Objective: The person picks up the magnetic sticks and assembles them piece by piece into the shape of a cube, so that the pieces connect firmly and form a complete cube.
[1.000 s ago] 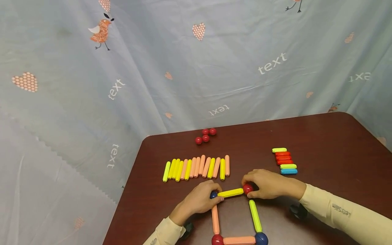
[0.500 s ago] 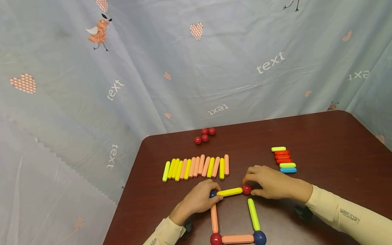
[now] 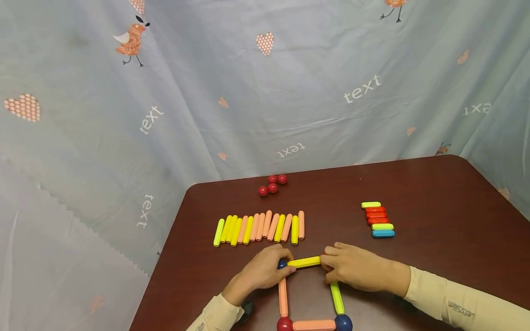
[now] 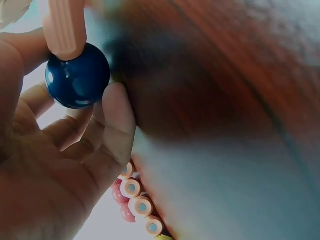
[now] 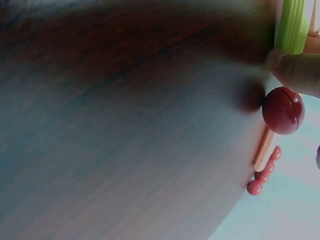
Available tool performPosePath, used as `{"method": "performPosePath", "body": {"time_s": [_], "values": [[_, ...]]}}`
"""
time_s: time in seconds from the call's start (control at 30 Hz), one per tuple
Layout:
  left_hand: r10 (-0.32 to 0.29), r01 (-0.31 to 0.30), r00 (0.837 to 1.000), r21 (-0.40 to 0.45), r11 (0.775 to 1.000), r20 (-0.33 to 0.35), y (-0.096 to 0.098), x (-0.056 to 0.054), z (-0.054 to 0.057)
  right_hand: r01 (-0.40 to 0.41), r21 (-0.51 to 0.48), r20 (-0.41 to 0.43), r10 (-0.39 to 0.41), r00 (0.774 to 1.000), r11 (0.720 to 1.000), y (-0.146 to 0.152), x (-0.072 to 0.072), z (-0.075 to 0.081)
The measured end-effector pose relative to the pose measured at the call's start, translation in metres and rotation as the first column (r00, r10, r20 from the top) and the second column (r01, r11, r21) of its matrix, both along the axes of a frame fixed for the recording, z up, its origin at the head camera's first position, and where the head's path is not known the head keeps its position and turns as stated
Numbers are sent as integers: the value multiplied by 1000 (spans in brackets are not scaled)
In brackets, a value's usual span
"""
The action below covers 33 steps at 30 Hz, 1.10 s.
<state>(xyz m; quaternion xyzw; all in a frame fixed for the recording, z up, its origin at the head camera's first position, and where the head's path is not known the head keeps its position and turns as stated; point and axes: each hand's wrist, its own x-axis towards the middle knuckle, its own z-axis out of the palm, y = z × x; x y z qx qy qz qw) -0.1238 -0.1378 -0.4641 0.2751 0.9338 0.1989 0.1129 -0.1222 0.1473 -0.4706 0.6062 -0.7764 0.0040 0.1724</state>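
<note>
Magnetic rods and balls lie joined on the table. My left hand [image 3: 267, 267] holds the dark blue ball [image 4: 77, 76] at the far left corner, its fingers curled around it. A peach rod [image 3: 283, 298] and a yellow rod [image 3: 304, 262] meet that ball. My right hand [image 3: 356, 266] pinches the upper end of the yellow-green rod [image 5: 291, 25] between thumb and fingers. Close to the thumb is a red ball [image 5: 283, 111], mostly hidden by the hand in the head view. Nearer stand another red ball [image 3: 285, 324], a peach rod [image 3: 313, 325] and a blue ball [image 3: 343, 322].
Behind the hands lies a row of yellow and peach rods [image 3: 258, 227]. Several red balls [image 3: 272, 188] sit near the table's back edge. Short red, yellow-green and blue rods [image 3: 377, 220] are stacked side by side at the right. A patterned curtain [image 3: 248, 92] hangs behind the table.
My right hand has left the red ball and come nearer, onto the end of the yellow-green rod. The left hand stays on the blue ball. The head view has shifted slightly.
</note>
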Motion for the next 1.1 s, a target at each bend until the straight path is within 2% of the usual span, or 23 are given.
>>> {"method": "performPosePath", "body": {"time_s": [0.13,0.33,0.43,0.53,0.6,0.63,0.73,0.83,0.9,0.93,1.1], "values": [[-5,5,1000,-9,1000,12,0,-1,1,9,29,-27,-8,1000,1000,-1,0,0],[-14,15,1000,-25,1000,24,-3,-2,1,38,33,-26,-37,999,999,-2,-1,0],[-17,17,1000,-26,1000,23,-4,-3,1,52,23,18,-52,998,998,-1,-2,0],[-16,17,1000,-21,1000,22,-3,-3,1,102,13,127,-103,986,995,1,-3,-1],[-15,16,1000,-20,1000,20,-2,-3,0,167,16,230,-166,959,986,2,-5,0],[-16,16,1000,-21,1000,19,-2,-3,1,205,19,285,-202,937,979,1,-6,0],[-12,12,1000,-28,1000,11,-2,-4,1,310,45,427,-299,853,950,-2,-9,1],[-8,8,1000,-31,999,6,-2,-5,1,376,66,517,-354,779,924,-9,-11,1],[-5,5,1000,-32,999,5,-2,-5,1,395,66,542,-366,757,916,-14,-12,1],[-3,3,1000,-33,999,4,-2,-5,1,399,62,548,-365,752,915,-16,-12,1],[3,-3,1000,-30,1000,2,0,-4,0,419,34,543,-369,755,907,-25,-12,-2]]}}
